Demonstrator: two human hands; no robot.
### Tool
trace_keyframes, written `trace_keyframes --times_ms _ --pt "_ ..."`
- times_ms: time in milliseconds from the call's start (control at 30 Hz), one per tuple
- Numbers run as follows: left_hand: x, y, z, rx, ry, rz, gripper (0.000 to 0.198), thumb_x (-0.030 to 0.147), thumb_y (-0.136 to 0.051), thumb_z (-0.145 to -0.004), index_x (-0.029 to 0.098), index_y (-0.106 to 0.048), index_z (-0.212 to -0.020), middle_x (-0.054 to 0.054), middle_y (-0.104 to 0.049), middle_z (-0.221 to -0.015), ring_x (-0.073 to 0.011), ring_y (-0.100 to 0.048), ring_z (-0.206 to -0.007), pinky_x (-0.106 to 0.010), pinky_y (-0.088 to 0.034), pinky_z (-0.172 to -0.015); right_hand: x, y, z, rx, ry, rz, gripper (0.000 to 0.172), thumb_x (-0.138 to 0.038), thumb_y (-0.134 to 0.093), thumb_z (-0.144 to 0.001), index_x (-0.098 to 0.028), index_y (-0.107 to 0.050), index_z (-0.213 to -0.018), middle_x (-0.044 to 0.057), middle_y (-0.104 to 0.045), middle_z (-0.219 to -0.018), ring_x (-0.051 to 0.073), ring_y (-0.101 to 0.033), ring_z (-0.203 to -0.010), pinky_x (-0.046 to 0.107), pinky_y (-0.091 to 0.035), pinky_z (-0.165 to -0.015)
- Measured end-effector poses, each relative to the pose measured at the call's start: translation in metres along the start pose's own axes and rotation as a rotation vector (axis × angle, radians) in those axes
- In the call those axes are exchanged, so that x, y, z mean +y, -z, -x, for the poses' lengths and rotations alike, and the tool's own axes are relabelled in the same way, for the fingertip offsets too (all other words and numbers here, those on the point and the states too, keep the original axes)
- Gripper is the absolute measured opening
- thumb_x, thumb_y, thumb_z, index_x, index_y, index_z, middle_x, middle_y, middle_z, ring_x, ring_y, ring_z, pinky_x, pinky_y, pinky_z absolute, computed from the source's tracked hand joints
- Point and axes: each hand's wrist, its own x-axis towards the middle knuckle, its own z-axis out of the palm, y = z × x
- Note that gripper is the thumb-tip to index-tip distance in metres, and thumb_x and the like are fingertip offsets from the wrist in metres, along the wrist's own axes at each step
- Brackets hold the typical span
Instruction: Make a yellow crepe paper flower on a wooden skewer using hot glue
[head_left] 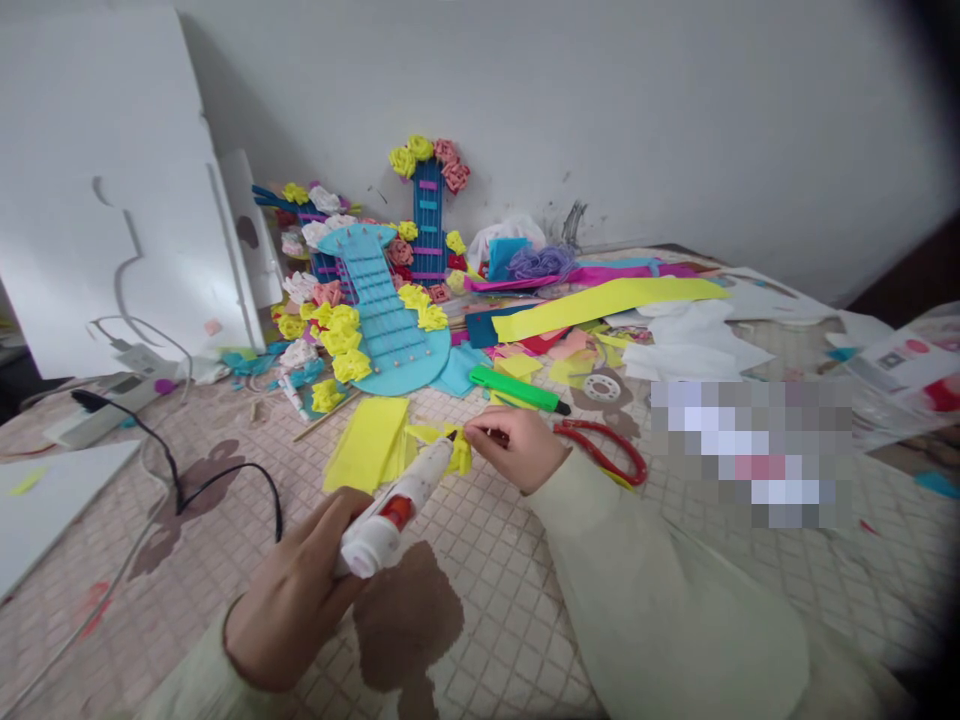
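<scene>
My left hand [296,585] is wrapped round a white hot glue gun [386,525] with an orange part on its side. The dark nozzle points away from me and meets a small yellow paper flower [460,458]. On the flower's right, my right hand [517,447] is closed, thumb and fingertips pinching its edge. Yellow paper sheets [367,440] lie just left of the nozzle. Beyond my right hand is a green utility knife [517,388]; beside the wrist are red-handled scissors [607,450], partly hidden by the hand.
Behind stands a light-blue paper guitar [390,330] trimmed with paper roses, with a dark-blue guitar neck [427,225] against the wall. A yellow strip [611,305] tops piled paper and purple yarn [541,262]. A power strip [97,410] and black cable [225,468] lie left.
</scene>
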Motion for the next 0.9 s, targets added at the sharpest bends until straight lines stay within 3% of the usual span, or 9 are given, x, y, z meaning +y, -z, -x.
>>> trace_keyframes --times_ms 633,900 --pt "-0.0083 -0.0036 0.0064 0.044 -0.041 -0.076 0.027 0.022 -0.05 -0.077 0.022 -0.04 -0.102 -0.004 -0.055 -0.097 -0.017 -0.057 -0.084 -0.022 -0.045 -0.063 -0.0001 0.0003 -0.0012 -0.01 -0.011 0.015 0.023 -0.02 -0.046 -0.079 -0.013 -0.062 -0.064 0.001 -0.056 -0.06 0.01 -0.047 -0.056 0.02 -0.031 -0.051" --pt "-0.001 -0.002 0.0021 -0.034 -0.014 -0.01 0.019 0.023 -0.046 -0.079 0.022 -0.042 -0.097 0.0 -0.057 -0.085 -0.0142 -0.057 -0.074 -0.022 -0.044 -0.064 0.0017 -0.0007 0.0001 0.018 0.013 0.007 0.02 -0.02 -0.048 -0.078 -0.013 -0.063 -0.067 0.002 -0.06 -0.065 0.01 -0.049 -0.058 0.02 -0.033 -0.052"
